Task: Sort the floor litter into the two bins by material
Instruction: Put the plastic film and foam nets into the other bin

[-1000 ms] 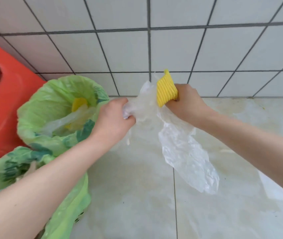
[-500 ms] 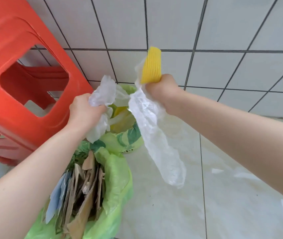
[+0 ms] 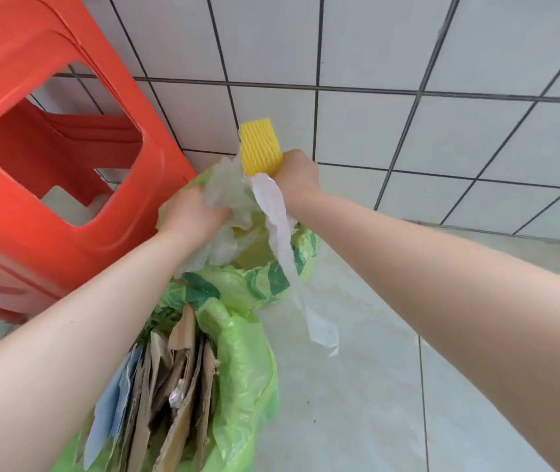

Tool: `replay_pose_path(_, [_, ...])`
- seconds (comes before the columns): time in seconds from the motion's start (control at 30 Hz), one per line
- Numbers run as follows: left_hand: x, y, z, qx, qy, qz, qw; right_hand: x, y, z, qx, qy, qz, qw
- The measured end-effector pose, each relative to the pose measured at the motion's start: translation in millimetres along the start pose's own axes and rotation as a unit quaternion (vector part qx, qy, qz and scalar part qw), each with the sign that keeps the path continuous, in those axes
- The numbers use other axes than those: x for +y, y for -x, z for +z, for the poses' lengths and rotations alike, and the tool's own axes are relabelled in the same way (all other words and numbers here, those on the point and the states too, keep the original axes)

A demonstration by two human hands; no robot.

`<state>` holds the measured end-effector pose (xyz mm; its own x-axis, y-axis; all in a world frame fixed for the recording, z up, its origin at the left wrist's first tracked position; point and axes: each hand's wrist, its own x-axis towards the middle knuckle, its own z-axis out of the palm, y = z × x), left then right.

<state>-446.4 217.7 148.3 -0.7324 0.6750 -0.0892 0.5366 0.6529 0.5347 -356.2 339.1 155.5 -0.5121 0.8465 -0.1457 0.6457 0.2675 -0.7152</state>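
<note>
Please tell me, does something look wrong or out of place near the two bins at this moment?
One thing: the clear plastic strip held in the right hand together with the yellow foam net trails over the rim of the far bin and hangs outside it, above the floor. The near bin holds cardboard and paper, as expected.

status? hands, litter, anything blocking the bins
Left hand grips crumpled clear plastic over far bin. Right hand holds yellow foam net plus plastic strip. Near bin holds cardboard. Nothing blocking.
</note>
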Motion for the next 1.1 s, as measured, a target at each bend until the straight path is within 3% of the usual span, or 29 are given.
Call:
replay_pose_path(0.07, [2.1, 2.1, -1.4, -0.093, 0.011, -0.005, 0.996, 2.5, 2.0, 8.7, -0.020, 0.079, -0.041, 0.996])
replay_pose_path(0.23, [-9.7, 10.1, -32.6, -0.030, -0.016, 0.083, 0.996, 7.4, 11.8, 21.6, -0.079, 0.194, -0.091, 0.974])
replay_pose_path(0.3, [-16.5, 16.1, -41.5, -0.037, 0.008, 0.135, 0.990, 7.6, 9.8, 23.9, -0.089, 0.209, -0.089, 0.970])
replay_pose_path(0.47, [-17.7, 41.1, -45.9, -0.135, -0.015, 0.317, 0.939, 8.6, 1.5, 33.9, -0.123, 0.272, -0.101, 0.949])
replay_pose_path(0.6, [-21.0, 41.3, -31.6, -0.114, -0.023, 0.406, 0.906, 5.5, -3.7, 35.2, -0.164, 0.334, -0.114, 0.921])
replay_pose_path(0.73, [-36.4, 23.5, -28.0, -0.118, -0.062, 0.346, 0.929, -3.3, 4.3, 12.7, -0.223, 0.269, -0.111, 0.930])
replay_pose_path(0.93, [-54.3, 6.4, -15.5, -0.140, -0.098, 0.262, 0.950, -11.1, 50.8, -47.7, -0.190, 0.128, -0.189, 0.955])
replay_pose_path(1.0, [-57.7, -6.5, -5.2, -0.164, -0.119, 0.217, 0.955, -9.4, 74.5, -59.0, -0.275, 0.092, -0.167, 0.942])
replay_pose_path(1.1, [-64.3, -19.4, 2.6, -0.150, -0.078, 0.201, 0.965, 2.2, 107.6, -55.6, -0.331, 0.219, -0.199, 0.896])
